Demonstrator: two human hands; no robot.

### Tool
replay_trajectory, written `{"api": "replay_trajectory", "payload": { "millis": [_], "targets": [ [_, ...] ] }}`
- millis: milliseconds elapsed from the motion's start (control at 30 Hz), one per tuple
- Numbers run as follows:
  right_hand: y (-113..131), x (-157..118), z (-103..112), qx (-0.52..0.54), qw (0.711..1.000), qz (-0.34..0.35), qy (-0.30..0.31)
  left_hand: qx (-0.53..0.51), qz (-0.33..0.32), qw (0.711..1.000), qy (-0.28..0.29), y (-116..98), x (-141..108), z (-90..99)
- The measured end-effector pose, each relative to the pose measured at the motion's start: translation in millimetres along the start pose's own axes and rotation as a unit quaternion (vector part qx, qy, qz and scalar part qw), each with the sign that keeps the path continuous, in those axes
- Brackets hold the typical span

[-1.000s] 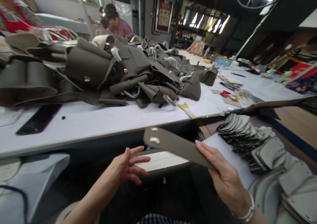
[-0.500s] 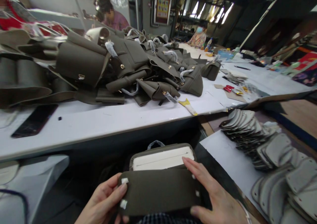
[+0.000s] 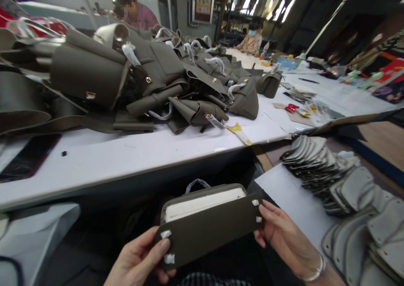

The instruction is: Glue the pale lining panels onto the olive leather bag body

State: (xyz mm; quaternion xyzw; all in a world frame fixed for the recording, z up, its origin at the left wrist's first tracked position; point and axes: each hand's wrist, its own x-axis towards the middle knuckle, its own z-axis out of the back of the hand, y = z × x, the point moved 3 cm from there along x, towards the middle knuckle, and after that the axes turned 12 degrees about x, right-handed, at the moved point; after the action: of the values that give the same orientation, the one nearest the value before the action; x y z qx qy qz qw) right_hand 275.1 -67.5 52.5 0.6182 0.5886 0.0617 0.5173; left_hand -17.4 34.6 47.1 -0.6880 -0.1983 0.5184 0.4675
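Two hands (image 3: 135, 256) (image 3: 282, 231), at opposite ends, gripping panel (image 3: 213, 230)

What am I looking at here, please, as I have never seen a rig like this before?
There is no robot here: you see a person's bare hands, viewed from one camera on that person's head, looking forward and down. The left hand and right hand hold opposite ends of a dark olive panel, which has white patches at both ends. Its right end is higher. Just behind it is what looks like a handbag with a white face showing. On the white table beyond lie a pile of olive bags and, at the left, a dark smartphone. Grey pieces are stacked at the right. Other people appear in the background.
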Motion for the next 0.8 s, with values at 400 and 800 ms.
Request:
{"api": "replay_trajectory", "payload": {
  "millis": [400, 800],
  "targets": [
    [4.7, 35.9, 8.1, -0.185, 0.971, 0.068, -0.137, 0.1, -0.017, 0.99, -0.101, -3.0, 25.3, 13.9],
    [5.9, 48.7, 19.4, -0.189, 0.968, 0.036, -0.161, 0.059, 0.031, 0.993, -0.096, 21.6, 42.5, 20.5]
  ]
}}
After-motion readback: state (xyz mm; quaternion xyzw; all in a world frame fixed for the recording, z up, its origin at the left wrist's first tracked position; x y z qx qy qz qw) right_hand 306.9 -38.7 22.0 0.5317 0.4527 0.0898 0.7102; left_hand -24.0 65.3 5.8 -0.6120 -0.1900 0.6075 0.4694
